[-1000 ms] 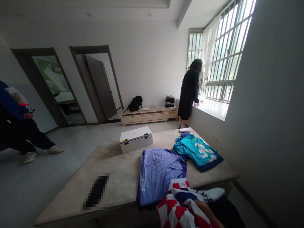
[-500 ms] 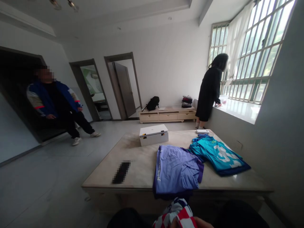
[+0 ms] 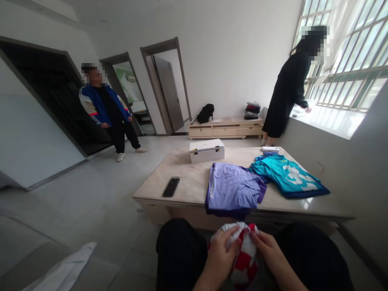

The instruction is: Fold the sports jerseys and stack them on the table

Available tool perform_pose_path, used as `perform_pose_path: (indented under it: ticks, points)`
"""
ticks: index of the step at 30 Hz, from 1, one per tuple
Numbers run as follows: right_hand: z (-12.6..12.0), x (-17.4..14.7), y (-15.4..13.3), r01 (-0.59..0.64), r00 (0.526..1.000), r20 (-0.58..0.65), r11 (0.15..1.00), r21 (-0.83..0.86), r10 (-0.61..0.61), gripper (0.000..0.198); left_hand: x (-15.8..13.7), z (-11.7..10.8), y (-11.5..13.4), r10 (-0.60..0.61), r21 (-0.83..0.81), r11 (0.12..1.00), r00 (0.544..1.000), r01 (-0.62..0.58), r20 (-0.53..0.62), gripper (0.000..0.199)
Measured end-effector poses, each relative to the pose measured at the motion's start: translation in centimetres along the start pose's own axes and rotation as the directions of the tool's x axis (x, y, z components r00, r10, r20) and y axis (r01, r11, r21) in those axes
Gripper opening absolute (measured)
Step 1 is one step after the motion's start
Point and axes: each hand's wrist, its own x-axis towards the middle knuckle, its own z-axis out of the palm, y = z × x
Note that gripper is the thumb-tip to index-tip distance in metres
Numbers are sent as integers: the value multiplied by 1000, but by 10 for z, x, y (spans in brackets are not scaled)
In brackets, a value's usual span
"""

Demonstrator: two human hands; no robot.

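- Pale tiled floor at far left; a white cloth [image 3: 60, 270] lies on it at the bottom corner.
- Person in a blue jacket [image 3: 104, 107] stands by the dark doorways, well apart from the table.
- Black phone [image 3: 171, 186] flat on the table [image 3: 157, 188], near its left edge.
- White box [image 3: 207, 150] at the table's far side, lid shut.
- Left hand [image 3: 221, 252], over the lap below the table edge: fingers curled into the red-and-white shirt [image 3: 244, 258], gripping it.
- Lilac shirt [image 3: 233, 188] spread on the table, its hem hanging over the near edge.
- Red-and-white shirt: bunched between both hands, clear of the table. Judged step: gathering or sorting it out in the lap; the next move would call for finding its edges and opening it flat.
- Right hand [image 3: 268, 246]: fingers pinching the same shirt from the other side.
- Teal shirt [image 3: 287, 176] laid flat just beside the lilac one.
- Person in black [image 3: 287, 93] leans at the window sill.
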Motion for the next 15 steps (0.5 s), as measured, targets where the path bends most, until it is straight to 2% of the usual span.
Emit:
perform_pose_path:
  ticks: [2,4,5,7,10,12,15]
  points:
    - [-4,5,-27,87,995,-43,993,-74,-90,47,10,-7,8,-20,-177,984,999,11,-48,46]
    - [-11,13,-53,190,969,-130,969,-155,-211,45,19,-14,12,-81,-331,943,987,32,-137,47]
    - [-15,17,-65,239,940,-206,955,-174,-272,43,23,-18,12,-127,-415,909,973,36,-192,47]
    - [-26,24,-85,344,850,-384,932,-112,-360,40,28,-27,10,-225,-592,805,932,15,-283,48]
    - [-46,31,-114,524,712,-620,837,157,-329,26,32,-42,2,-339,-775,631,883,-42,-324,49]
    - [-59,32,-131,556,698,-676,774,304,-237,17,31,-52,-3,-372,-808,586,867,-59,-333,51]
    - [-75,29,-151,478,759,-635,786,391,-146,22,27,-61,-5,-341,-800,595,876,-80,-342,62]
